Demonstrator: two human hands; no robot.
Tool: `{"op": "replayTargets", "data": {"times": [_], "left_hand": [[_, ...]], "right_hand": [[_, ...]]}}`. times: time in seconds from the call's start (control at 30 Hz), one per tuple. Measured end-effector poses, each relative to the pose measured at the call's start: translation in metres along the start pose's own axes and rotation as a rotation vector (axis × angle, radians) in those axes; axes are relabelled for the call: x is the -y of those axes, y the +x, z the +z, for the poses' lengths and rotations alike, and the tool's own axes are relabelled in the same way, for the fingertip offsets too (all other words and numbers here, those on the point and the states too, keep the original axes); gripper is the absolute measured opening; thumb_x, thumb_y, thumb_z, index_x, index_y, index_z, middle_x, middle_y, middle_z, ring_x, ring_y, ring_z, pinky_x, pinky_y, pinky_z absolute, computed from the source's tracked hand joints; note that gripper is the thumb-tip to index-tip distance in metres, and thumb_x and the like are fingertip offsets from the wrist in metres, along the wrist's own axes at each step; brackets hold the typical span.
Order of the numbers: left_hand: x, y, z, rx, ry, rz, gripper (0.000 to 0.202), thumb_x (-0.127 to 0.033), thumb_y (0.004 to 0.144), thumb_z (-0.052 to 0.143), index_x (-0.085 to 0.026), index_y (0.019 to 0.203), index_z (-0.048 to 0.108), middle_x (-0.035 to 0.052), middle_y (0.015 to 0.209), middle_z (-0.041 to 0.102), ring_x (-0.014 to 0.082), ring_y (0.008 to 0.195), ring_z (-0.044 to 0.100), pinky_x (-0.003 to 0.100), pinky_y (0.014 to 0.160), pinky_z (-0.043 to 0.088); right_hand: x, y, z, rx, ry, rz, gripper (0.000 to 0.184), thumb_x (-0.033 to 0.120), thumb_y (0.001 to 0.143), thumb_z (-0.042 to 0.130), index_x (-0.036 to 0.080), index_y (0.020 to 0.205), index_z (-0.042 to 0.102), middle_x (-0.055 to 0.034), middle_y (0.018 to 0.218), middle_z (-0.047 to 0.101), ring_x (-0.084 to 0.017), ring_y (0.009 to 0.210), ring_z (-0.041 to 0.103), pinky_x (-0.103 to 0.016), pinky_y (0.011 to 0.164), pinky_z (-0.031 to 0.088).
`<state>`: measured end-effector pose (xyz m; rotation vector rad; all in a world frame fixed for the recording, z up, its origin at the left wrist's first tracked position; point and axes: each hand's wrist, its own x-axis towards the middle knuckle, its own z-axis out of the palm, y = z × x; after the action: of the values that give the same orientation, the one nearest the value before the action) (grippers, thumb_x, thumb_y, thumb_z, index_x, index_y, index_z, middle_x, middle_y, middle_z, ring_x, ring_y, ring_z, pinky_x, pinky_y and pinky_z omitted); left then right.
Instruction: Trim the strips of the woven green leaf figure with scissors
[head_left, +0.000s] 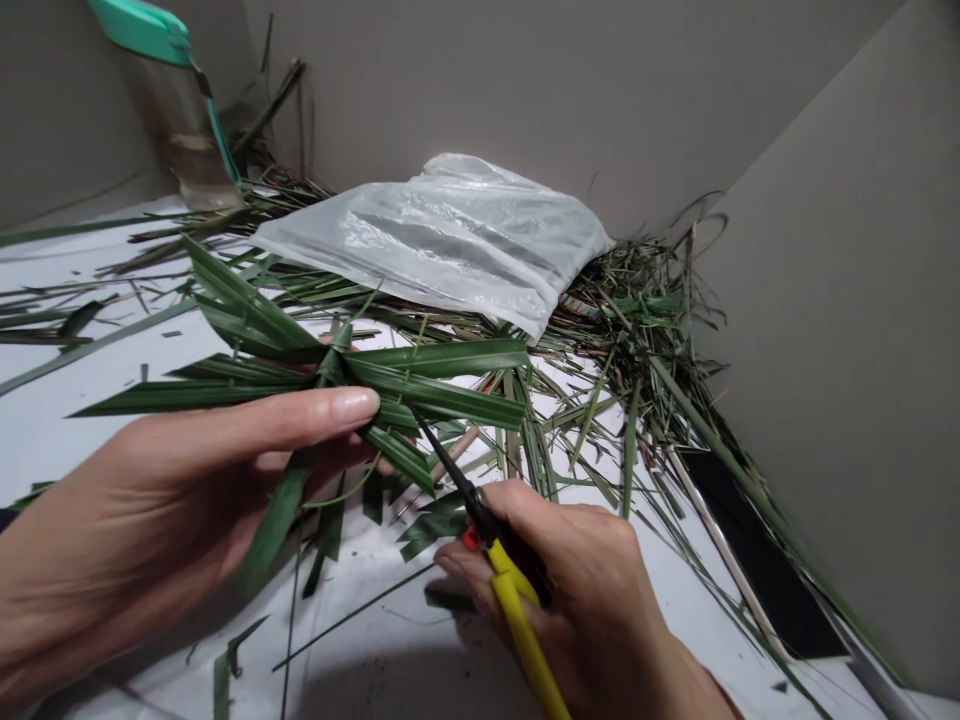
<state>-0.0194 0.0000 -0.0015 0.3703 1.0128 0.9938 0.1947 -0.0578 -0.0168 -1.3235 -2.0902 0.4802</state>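
- Left hand (172,480) holding a green woven leaf bundle (330,370)
- Right hand (547,570) just below the bundle, gripping yellow scissors (517,620)
- Behind the bundle, a clear plastic bag (435,240)
- Beside the bundle, cut leaf strips (592,410)

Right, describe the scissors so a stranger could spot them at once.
On the white surface strewn with green leaf strips, find the right hand. The scissors in it have thin black blades and yellow handles, the only yellow in view.
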Motion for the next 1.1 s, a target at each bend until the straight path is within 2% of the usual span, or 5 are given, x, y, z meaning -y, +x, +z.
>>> {"op": "replayTargets", "data": {"times": [0.17,0.33,0.53,0.87,1.1], "left_hand": [[-0.0017,-0.0042,0.0030,-0.053,-0.029,0.016,0.045,-0.012,0.040,0.095,-0.014,0.082,0.079,0.0146,0.099,0.079,0.0294,0.077,0.076,0.037,0.076,0.066],[-0.0008,-0.0007,0.0023,-0.062,-0.027,-0.013,0.036,-0.013,0.047,0.092,-0.017,0.081,0.078,0.0111,0.090,0.079,0.0277,0.073,0.076,0.033,0.070,0.066],[-0.0025,0.0006,0.0033,0.125,0.028,0.002,0.035,-0.018,0.051,0.092,-0.019,0.084,0.079,0.0117,0.096,0.079,0.0341,0.078,0.077,0.033,0.050,0.065],[-0.0014,0.0018,0.0022,0.150,0.040,-0.051,0.041,-0.020,0.055,0.092,-0.020,0.095,0.080,0.0111,0.091,0.080,0.0408,0.094,0.075,0.044,0.062,0.068],[-0.0014,0.0007,0.0011,0.171,0.014,-0.068,0.022,-0.018,0.056,0.091,-0.019,0.074,0.078,0.0054,0.070,0.078,0.0260,0.058,0.075,0.034,0.057,0.067]], "right_hand": [[0.0008,-0.0002,-0.0036,0.000,0.030,-0.012,0.027,0.038,0.089,0.069,0.020,0.076,0.052,0.0071,0.062,0.047,-0.006,0.053,0.038,-0.018,0.050,0.031],[-0.0027,0.0007,-0.0030,-0.017,0.049,-0.024,0.027,0.032,0.088,0.070,0.020,0.074,0.049,0.0075,0.062,0.045,-0.006,0.053,0.036,-0.018,0.050,0.030],[-0.0030,0.0023,-0.0017,-0.042,0.014,-0.042,0.030,0.021,0.088,0.066,0.020,0.068,0.045,0.0076,0.060,0.042,-0.006,0.051,0.034,-0.019,0.048,0.029],[-0.0049,0.0019,-0.0040,-0.037,-0.025,-0.096,0.025,0.023,0.090,0.065,0.019,0.072,0.048,0.0073,0.062,0.043,-0.006,0.053,0.033,-0.020,0.050,0.029],[-0.0013,0.0015,-0.0055,-0.044,-0.065,-0.093,0.027,0.018,0.088,0.064,0.019,0.069,0.046,0.0084,0.059,0.036,-0.006,0.050,0.026,-0.020,0.047,0.025]]}}
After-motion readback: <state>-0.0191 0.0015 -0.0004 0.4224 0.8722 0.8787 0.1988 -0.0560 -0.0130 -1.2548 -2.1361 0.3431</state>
